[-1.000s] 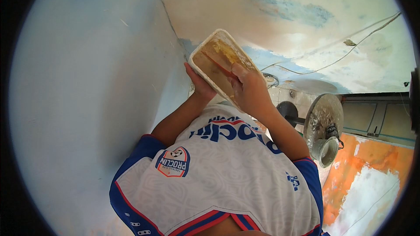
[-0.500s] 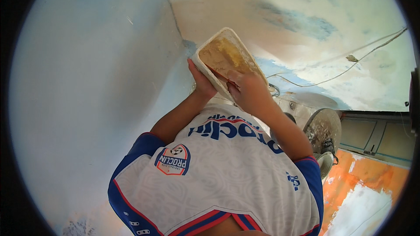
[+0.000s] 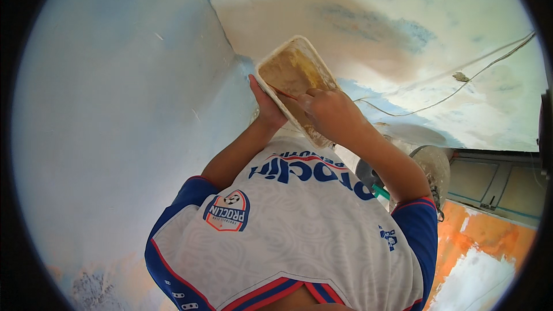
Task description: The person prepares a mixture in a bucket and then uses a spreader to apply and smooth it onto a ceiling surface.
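1. The pale rectangular tub, smeared brown and yellow inside, is tilted between the hands.
2. The left hand grips its near-left side, fingers mostly hidden.
3. The right hand, closed around a thin reddish tool, is over the tub.
4. A bluish wall stands left of the hands; a cable runs right of them.

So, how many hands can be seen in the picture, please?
2. The left hand supports the pale rectangular tub at its left side; the right hand is over it, holding a thin reddish tool. No others show.
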{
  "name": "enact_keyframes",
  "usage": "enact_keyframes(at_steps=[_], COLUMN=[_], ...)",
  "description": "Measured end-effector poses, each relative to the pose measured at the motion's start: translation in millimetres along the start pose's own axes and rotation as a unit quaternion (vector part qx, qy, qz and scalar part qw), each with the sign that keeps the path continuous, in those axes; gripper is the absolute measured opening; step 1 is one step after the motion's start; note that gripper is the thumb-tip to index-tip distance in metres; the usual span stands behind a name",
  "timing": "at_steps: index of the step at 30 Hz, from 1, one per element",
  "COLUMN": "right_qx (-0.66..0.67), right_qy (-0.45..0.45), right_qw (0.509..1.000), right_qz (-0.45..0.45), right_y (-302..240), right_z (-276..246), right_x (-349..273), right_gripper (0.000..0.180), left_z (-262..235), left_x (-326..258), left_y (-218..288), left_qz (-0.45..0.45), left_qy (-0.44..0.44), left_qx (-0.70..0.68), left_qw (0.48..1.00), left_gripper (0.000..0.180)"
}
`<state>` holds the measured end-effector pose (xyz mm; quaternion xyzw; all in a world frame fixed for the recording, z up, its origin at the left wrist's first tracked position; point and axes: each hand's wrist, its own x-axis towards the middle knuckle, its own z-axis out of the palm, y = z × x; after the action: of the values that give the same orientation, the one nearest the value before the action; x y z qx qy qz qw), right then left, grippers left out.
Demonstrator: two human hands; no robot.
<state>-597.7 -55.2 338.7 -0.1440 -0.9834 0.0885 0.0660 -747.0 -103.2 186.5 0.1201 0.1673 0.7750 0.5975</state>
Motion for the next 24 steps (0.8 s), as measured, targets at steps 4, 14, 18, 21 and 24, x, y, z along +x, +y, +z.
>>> enact_keyframes(at_steps=[4,14,18,21,24], right_qx=[0.007,0.018,-0.032,0.004,0.077], right_qy=[0.013,0.018,0.02,-0.041,-0.007], right_qw=[1.0,1.0,0.999,0.998,0.997], right_qz=[-0.009,-0.008,-0.012,0.054,0.022], right_y=[5.5,13.9,12.2,19.7,19.3], right_z=[5.4,15.2,5.2,1.7,9.2], right_x=[-5.9,-17.8,-19.7,-14.1,-16.0], right_gripper=[0.014,0.015,0.012,0.009,0.006], left_z=[3.8,0.3,-6.2,-13.5,-16.3], left_x=[-0.8,-3.6,-6.2,-10.9,-9.1], left_y=[-4.5,-17.6,-21.2,-22.3,-21.1], left_qz=[0.036,0.025,-0.019,-0.041,-0.02], left_qy=[-0.023,0.008,0.016,0.035,0.027], left_qx=[0.024,0.006,-0.023,-0.037,-0.041], left_qw=[0.999,1.0,0.999,0.998,0.999], left_gripper=[0.1,0.099,0.102,0.103,0.102])
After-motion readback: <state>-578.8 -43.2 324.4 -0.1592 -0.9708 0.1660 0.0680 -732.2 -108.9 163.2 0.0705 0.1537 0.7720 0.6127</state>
